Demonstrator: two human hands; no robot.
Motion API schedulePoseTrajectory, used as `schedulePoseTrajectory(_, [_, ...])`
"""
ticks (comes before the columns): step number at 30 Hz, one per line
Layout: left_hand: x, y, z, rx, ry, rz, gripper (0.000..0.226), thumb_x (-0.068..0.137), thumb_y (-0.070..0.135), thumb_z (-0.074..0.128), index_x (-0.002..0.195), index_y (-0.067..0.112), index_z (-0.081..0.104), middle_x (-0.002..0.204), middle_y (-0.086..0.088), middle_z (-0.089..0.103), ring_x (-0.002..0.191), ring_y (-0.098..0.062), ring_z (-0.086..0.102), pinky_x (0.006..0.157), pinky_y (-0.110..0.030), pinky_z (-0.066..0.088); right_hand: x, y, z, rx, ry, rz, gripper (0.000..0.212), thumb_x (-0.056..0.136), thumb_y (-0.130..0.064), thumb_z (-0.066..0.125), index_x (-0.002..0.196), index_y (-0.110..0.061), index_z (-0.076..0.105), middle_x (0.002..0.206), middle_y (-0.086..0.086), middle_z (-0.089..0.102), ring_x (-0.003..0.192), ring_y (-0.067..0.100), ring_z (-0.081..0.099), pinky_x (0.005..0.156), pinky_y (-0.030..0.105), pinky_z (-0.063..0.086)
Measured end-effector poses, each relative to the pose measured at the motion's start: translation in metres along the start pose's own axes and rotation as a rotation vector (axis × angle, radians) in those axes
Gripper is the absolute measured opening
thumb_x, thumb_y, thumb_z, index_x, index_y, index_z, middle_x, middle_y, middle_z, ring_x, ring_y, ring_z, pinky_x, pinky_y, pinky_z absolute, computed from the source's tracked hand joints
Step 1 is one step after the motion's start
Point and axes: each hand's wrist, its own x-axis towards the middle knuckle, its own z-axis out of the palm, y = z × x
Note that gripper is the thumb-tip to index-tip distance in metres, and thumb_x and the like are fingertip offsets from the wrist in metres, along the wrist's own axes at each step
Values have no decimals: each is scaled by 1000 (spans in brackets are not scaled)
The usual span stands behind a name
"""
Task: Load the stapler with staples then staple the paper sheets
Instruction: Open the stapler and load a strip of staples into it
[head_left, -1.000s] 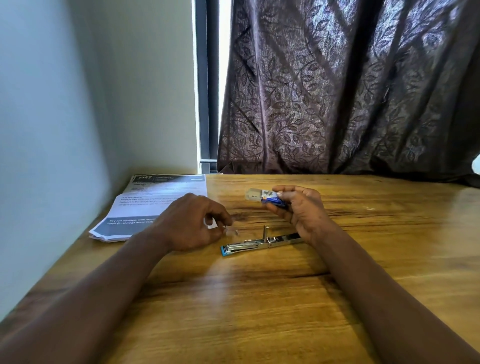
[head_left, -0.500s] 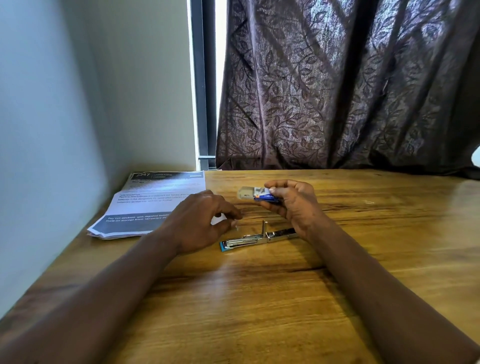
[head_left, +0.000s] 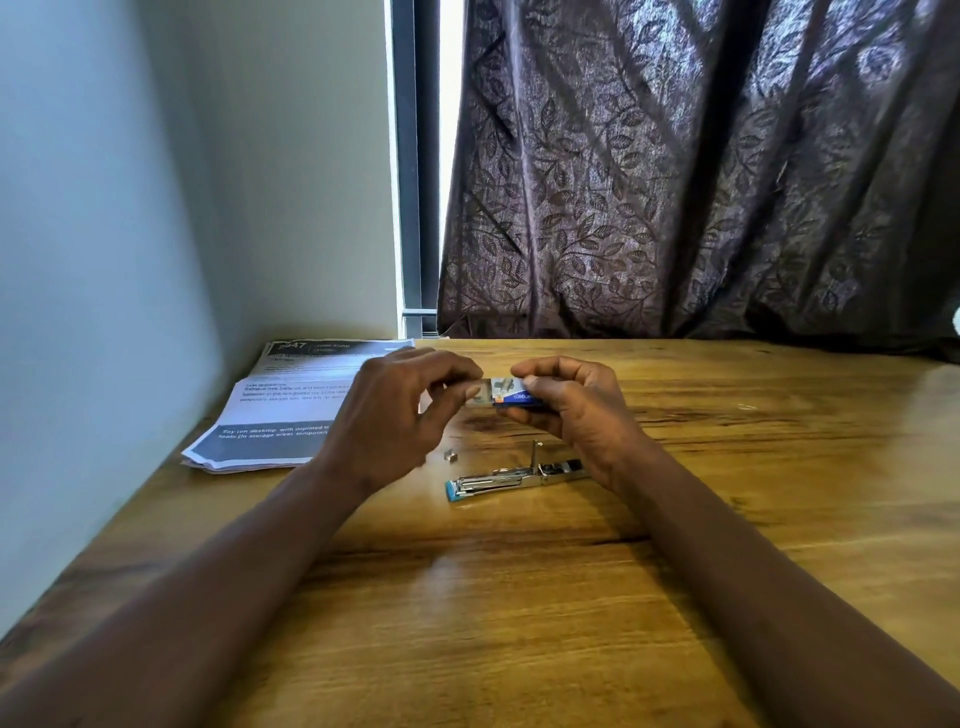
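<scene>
We see the left hand (head_left: 400, 415) and right hand (head_left: 576, 410) pinching the staple box (head_left: 511, 396), stapler (head_left: 498, 480) at its 6 o'clock

We are seeing daylight coming in through the window gap (head_left: 445, 156), and it is glowing pure white. The dark curtain (head_left: 701, 171) is blocking most of the light, so the room is looking a bit dim. The table (head_left: 519, 597) is shining with pale glare near us, and soft shadows are lying under the arms (head_left: 260, 571). The wall (head_left: 104, 208) is stretching and leaning at the left edge. The left hand (head_left: 395, 421) and the staple box (head_left: 511, 397) are looking a little smeary.
</scene>
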Motion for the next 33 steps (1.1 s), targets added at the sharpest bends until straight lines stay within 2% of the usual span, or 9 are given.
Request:
schedulePoseTrajectory(2, [-1, -2, -1, 24, 0, -21, 16, 92, 21, 74, 108, 19, 76, 94, 10, 75, 82, -5, 66, 74, -5, 42, -1, -1, 2, 11, -46, 24, 13, 95, 7, 58, 97, 4, 71, 103, 18, 72, 86, 21, 74, 67, 27, 63])
schedulePoseTrajectory(4, [0, -4, -1, 44, -3, -5, 13, 92, 22, 73, 105, 20, 76, 94, 9, 76, 82, -6, 65, 75, -9, 44, -3, -1, 3, 16, -72, 41, 13, 95, 7, 58, 99, 5, 70, 102, 18, 72, 84, 19, 75, 67, 27, 63])
schedulePoseTrajectory(7, [1, -6, -2, 43, -31, 22, 10, 93, 25, 72, 102, 23, 77, 99, 11, 75, 87, -7, 64, 78, -28, 53, -3, -2, 4, 50, -98, 68, 14, 95, 7, 57, 102, 7, 69, 100, 18, 71, 79, 17, 76, 64, 25, 62])
schedulePoseTrajectory(9, [1, -8, -1, 27, -58, 21, 9, 93, 26, 72, 101, 26, 77, 102, 12, 73, 93, -8, 64, 80, -35, 54, -4, -3, 4, 83, -108, 89, 15, 95, 8, 56, 105, 11, 67, 98, 19, 71, 76, 17, 76, 63, 24, 61])
schedulePoseTrajectory(15, [0, -9, 2, -50, -95, -37, 17, 89, 18, 77, 104, 27, 80, 102, 12, 74, 89, -6, 68, 80, -32, 58, -5, -5, 3, 77, -120, 123, 16, 95, 7, 57, 107, 10, 68, 98, 16, 70, 75, 17, 75, 63, 24, 62])
schedulePoseTrajectory(19, [-1, -9, 5, -80, -89, -81, 19, 90, 20, 76, 108, 26, 78, 103, 13, 75, 90, -5, 69, 78, -29, 59, -5, -5, 3, 84, -121, 134, 16, 95, 7, 57, 106, 9, 68, 95, 16, 71, 73, 17, 76, 64, 25, 63])
schedulePoseTrajectory(23, [-2, -10, 9, -261, -32, -291, 19, 96, 26, 68, 113, 23, 75, 100, 12, 76, 88, -6, 71, 73, -23, 59, -2, -5, 1, 160, -108, 135, 15, 94, 8, 57, 104, 10, 68, 99, 22, 71, 76, 23, 76, 65, 27, 64])
schedulePoseTrajectory(27, [-1, -12, 7, -537, -2, -479, 18, 99, 13, 63, 113, 14, 74, 98, -3, 76, 80, -19, 75, 74, -34, 63, 0, -4, 0, 202, -74, 137, 13, 94, 9, 58, 98, 6, 70, 106, 26, 72, 80, 31, 76, 67, 29, 64])
schedulePoseTrajectory(33, [-2, -9, 7, -760, 14, -606, 19, 90, 3, 71, 107, 9, 75, 95, -13, 77, 82, -22, 76, 77, -32, 63, 0, -3, 1, 203, -58, 124, 14, 94, 8, 58, 94, 3, 71, 105, 25, 72, 81, 30, 77, 70, 31, 64])
